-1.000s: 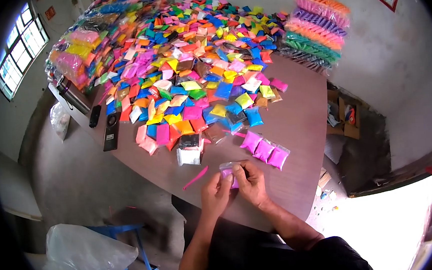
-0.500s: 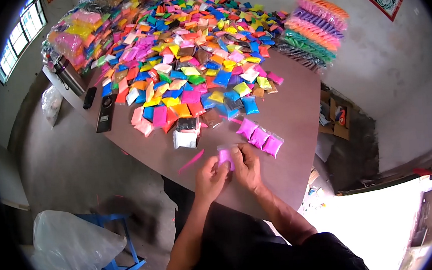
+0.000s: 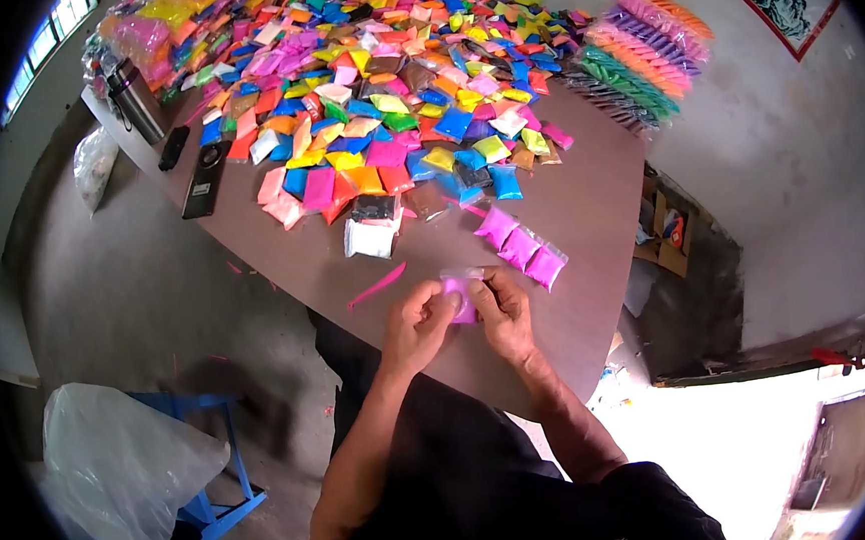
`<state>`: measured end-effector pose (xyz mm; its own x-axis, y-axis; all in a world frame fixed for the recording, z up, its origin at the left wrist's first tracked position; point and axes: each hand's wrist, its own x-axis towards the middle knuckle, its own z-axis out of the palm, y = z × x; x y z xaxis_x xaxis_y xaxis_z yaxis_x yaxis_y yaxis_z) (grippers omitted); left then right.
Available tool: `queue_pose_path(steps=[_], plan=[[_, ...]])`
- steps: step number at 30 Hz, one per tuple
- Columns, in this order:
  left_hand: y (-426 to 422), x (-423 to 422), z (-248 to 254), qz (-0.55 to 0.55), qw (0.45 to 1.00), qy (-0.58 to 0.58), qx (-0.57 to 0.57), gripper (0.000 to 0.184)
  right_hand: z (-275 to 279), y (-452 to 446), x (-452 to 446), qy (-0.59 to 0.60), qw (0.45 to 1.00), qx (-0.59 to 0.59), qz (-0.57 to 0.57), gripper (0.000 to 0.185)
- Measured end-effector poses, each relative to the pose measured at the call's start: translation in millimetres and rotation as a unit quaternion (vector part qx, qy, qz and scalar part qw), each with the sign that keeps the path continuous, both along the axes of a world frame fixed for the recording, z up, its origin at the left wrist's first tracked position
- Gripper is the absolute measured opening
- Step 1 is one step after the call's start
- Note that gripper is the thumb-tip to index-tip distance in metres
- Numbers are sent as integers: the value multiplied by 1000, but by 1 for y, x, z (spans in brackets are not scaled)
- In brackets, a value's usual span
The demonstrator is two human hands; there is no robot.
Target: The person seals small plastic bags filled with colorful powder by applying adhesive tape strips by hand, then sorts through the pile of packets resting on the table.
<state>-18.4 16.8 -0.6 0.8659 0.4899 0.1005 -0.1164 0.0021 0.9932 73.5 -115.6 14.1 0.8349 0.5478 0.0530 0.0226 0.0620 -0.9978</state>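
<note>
Over the table's near edge, my left hand (image 3: 419, 331) and my right hand (image 3: 505, 315) pinch a small clear packet with pink-purple filling (image 3: 466, 312) between them. Both thumbs lie on its face, and its see-through top edge sticks up above the fingers. Just beyond my right hand lies a row of three pink-purple packets (image 3: 520, 249). To the left of my left hand rests a thin, pointed pink plastic piece (image 3: 378, 286). A white packet (image 3: 370, 238) and a black packet (image 3: 375, 208) lie farther up the table.
A large heap of coloured packets (image 3: 381, 103) covers the far side of the brown table (image 3: 586, 169). Bundles of twisted coloured pieces (image 3: 643, 50) stand at the back right. At left are a steel flask (image 3: 138, 102) and a dark phone-like object (image 3: 207, 178). A blue stool (image 3: 224, 515) stands below left.
The camera view has shifted, so the table sits higher in it. My right fingers have moved up to the packet's top edge, and both hands still hold the packet.
</note>
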Motion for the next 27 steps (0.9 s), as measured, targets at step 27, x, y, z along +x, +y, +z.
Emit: queue_pose_path(steps=[27], plan=[[0,4,14,-15,999,1,-45,13,-17,-2,2,-12,999,35,17,14]])
